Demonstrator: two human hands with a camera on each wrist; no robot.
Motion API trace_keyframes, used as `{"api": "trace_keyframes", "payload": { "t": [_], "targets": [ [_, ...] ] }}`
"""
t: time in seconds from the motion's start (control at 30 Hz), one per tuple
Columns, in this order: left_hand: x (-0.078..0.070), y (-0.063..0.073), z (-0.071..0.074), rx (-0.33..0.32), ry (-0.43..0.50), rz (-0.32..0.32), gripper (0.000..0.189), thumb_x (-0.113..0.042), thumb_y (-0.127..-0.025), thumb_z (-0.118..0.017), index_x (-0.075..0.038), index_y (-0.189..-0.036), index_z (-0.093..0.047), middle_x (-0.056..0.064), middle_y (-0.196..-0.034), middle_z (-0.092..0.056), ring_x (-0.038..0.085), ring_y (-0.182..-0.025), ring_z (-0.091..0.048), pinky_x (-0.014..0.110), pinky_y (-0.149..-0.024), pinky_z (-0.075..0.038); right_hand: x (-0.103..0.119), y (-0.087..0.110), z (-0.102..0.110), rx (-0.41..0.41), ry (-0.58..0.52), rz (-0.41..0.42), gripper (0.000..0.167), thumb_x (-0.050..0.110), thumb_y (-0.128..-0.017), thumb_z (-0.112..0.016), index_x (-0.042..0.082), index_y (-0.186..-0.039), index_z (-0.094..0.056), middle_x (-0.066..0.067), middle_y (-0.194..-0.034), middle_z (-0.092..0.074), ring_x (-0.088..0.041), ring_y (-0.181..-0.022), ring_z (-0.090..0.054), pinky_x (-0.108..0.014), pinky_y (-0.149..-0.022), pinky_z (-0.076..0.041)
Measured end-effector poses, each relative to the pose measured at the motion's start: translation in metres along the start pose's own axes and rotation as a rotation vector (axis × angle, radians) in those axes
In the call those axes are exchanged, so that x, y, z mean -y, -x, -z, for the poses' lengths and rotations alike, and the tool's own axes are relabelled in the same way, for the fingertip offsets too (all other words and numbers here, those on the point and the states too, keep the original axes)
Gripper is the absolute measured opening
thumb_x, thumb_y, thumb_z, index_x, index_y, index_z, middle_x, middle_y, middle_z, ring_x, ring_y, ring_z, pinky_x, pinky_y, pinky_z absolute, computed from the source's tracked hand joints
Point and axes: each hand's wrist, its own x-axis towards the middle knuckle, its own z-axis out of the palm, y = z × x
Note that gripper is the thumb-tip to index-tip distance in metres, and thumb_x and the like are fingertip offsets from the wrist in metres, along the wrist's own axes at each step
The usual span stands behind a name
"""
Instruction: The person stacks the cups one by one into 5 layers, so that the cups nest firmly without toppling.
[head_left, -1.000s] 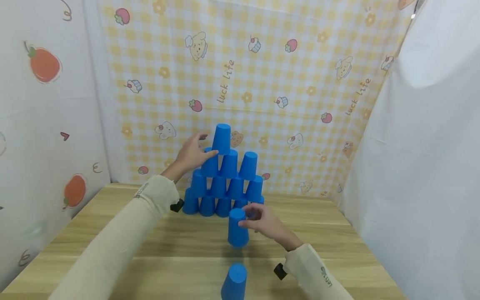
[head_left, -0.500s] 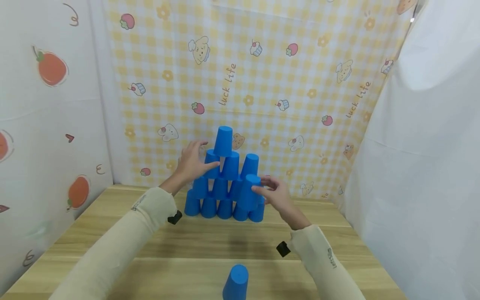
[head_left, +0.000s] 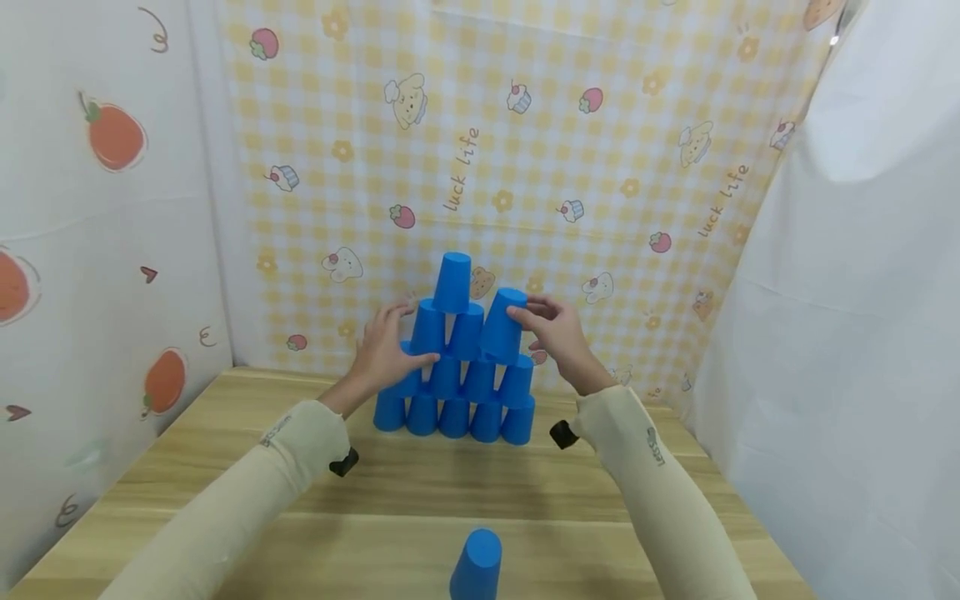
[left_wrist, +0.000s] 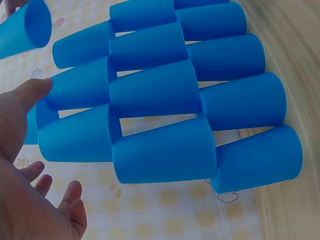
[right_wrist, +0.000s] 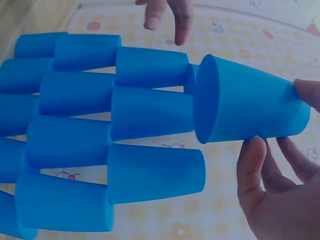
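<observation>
Blue cups stand upside down in a stepped stack, with one cup on top at the left. My right hand pinches another blue cup between thumb and fingers, tilted, at the stack's upper right. In the right wrist view this held cup has its mouth toward the stack and partly hides a cup behind it. My left hand is at the stack's left side, fingers spread and holding nothing. Its thumb overlaps a cup in the left wrist view; whether they touch I cannot tell.
One more blue cup stands upside down near the front of the wooden table. A yellow checked cloth hangs behind the stack. White sheets close in both sides.
My right hand has lifted the held cup from low in front of the stack to its upper right. My left hand has lowered slightly along the stack's left side, away from the top cup.
</observation>
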Motion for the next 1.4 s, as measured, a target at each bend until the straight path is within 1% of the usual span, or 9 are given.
{"api": "trace_keyframes", "payload": {
  "t": [0.07,0.2,0.27,0.5,0.83,0.97,1.17,1.3,1.4],
  "targets": [
    [0.002,0.003,0.000,0.012,0.004,0.013,0.087,-0.037,-0.083,-0.081,-0.004,-0.149,-0.035,0.019,-0.155,-0.030,0.044,-0.139,-0.030,0.069,-0.107,-0.028,0.005,-0.006,-0.001,-0.033,0.007,0.024,0.065,0.049,-0.088,-0.071,0.010,-0.138,-0.054,-0.010,-0.133,-0.061,-0.027,-0.110,-0.064,-0.040,-0.078,-0.057],
    [0.004,0.007,-0.001,0.026,0.014,0.025,0.087,-0.037,-0.083,-0.081,-0.003,-0.149,-0.034,0.020,-0.154,-0.030,0.044,-0.138,-0.031,0.068,-0.105,-0.031,0.012,-0.020,-0.005,-0.094,0.014,0.068,0.064,0.051,-0.087,-0.072,0.012,-0.135,-0.056,-0.009,-0.131,-0.062,-0.025,-0.110,-0.064,-0.036,-0.077,-0.057],
    [0.005,0.007,-0.001,0.029,0.017,0.025,0.086,-0.036,-0.083,-0.080,-0.004,-0.149,-0.034,0.020,-0.153,-0.030,0.044,-0.137,-0.032,0.069,-0.105,-0.032,0.014,-0.027,-0.006,-0.106,0.020,0.077,0.065,0.052,-0.086,-0.073,0.013,-0.135,-0.056,-0.008,-0.131,-0.062,-0.025,-0.111,-0.064,-0.038,-0.080,-0.058],
    [0.008,0.008,0.000,0.041,0.033,0.036,0.086,-0.037,-0.084,-0.080,-0.004,-0.148,-0.034,0.020,-0.154,-0.030,0.044,-0.137,-0.034,0.068,-0.105,-0.034,0.016,-0.048,-0.008,-0.115,0.023,0.065,0.062,0.048,-0.087,-0.073,0.011,-0.135,-0.056,-0.011,-0.134,-0.060,-0.029,-0.116,-0.061,-0.046,-0.094,-0.053],
    [0.015,0.012,0.003,0.065,0.021,0.050,0.089,-0.042,-0.083,-0.080,-0.004,-0.149,-0.034,0.020,-0.154,-0.030,0.044,-0.137,-0.034,0.067,-0.104,-0.034,0.008,-0.063,-0.014,-0.096,0.059,0.037,0.058,0.047,-0.088,-0.072,0.012,-0.132,-0.058,-0.010,-0.135,-0.060,-0.028,-0.117,-0.062,-0.046,-0.096,-0.052],
    [0.018,0.014,0.002,0.075,0.028,0.042,0.088,-0.042,-0.083,-0.080,-0.004,-0.148,-0.035,0.019,-0.153,-0.031,0.044,-0.136,-0.035,0.066,-0.104,-0.036,0.009,-0.064,-0.014,-0.083,0.064,0.045,0.059,0.047,-0.089,-0.072,0.012,-0.134,-0.057,-0.010,-0.134,-0.061,-0.029,-0.117,-0.062,-0.046,-0.094,-0.053],
    [0.021,0.015,-0.002,0.091,0.040,0.055,0.089,-0.043,-0.083,-0.079,-0.005,-0.149,-0.034,0.019,-0.152,-0.032,0.044,-0.136,-0.034,0.065,-0.103,-0.038,0.009,-0.061,-0.013,-0.065,0.081,0.057,0.058,0.045,-0.090,-0.071,0.013,-0.136,-0.055,-0.010,-0.135,-0.060,-0.030,-0.119,-0.061,-0.047,-0.094,-0.053],
    [0.022,0.018,-0.002,0.091,0.059,0.060,0.090,-0.044,-0.084,-0.078,-0.006,-0.151,-0.031,0.019,-0.153,-0.031,0.045,-0.137,-0.031,0.066,-0.103,-0.037,0.004,-0.055,-0.011,-0.076,0.138,0.117,0.060,0.044,-0.091,-0.070,0.012,-0.139,-0.052,-0.010,-0.139,-0.057,-0.030,-0.121,-0.058,-0.047,-0.098,-0.051],
    [0.023,0.019,-0.003,0.100,0.081,0.061,0.091,-0.046,-0.085,-0.076,-0.006,-0.152,-0.029,0.020,-0.154,-0.031,0.044,-0.135,-0.034,0.065,-0.102,-0.039,0.000,-0.042,-0.008,-0.088,0.186,0.169,0.059,0.041,-0.092,-0.069,0.011,-0.140,-0.051,-0.011,-0.141,-0.053,-0.032,-0.121,-0.057,-0.047,-0.098,-0.050]
  ]
}}
